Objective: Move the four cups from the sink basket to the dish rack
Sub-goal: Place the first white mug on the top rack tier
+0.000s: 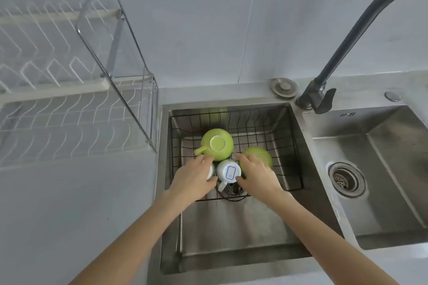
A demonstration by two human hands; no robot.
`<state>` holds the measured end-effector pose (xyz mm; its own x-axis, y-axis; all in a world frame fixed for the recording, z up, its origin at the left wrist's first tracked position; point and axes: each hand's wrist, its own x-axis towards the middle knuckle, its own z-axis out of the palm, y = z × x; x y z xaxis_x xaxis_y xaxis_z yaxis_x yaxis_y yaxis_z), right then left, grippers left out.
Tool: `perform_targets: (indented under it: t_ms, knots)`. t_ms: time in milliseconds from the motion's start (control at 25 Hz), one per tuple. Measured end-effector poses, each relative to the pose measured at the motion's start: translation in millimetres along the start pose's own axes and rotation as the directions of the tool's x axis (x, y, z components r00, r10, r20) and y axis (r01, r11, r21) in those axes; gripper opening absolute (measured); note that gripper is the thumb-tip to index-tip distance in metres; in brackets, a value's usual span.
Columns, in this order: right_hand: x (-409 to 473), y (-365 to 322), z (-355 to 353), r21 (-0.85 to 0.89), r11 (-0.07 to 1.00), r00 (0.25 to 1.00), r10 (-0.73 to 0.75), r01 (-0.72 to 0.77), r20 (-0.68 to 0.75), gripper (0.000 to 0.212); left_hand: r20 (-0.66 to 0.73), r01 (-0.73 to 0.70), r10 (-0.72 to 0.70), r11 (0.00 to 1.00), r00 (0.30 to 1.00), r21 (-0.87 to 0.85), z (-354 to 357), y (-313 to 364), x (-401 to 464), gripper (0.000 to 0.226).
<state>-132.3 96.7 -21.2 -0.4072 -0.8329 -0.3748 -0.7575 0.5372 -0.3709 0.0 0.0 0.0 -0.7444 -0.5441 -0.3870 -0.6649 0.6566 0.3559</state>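
A black wire sink basket sits in the left sink bowl and holds upside-down cups. One green cup with its handle to the left stands at the back. A white cup with a blue label lies in the middle between my hands. My left hand covers another white cup, of which only an edge shows. My right hand rests over a second green cup. Whether either hand's fingers have closed on its cup is unclear. The white wire dish rack stands on the counter to the left.
A dark tall faucet rises behind the divider between the two bowls. The right sink bowl has a round drain strainer. The rack's metal frame stands close to the sink's left edge. A grey wall is behind.
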Motion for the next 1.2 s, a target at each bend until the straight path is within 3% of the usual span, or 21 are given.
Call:
perform_targets:
  t_ms: [440,680,1200]
  knots:
    - [41,33,59,0.058,0.993,0.985,0.096,-0.105,0.145,0.065,0.183,0.135,-0.114,0.985,0.976,-0.106,85,-1,53,0.069]
    - [59,40,73,0.144,0.983,0.986,0.099,-0.118,0.134,0.066,0.108,0.195,-0.184,0.976,0.977,-0.099,110,0,77,0.072]
    - [49,43,68,0.175,0.982,0.996,0.057,-0.067,0.063,0.067,0.027,0.196,-0.200,0.915,0.979,-0.353,103,7,78,0.050]
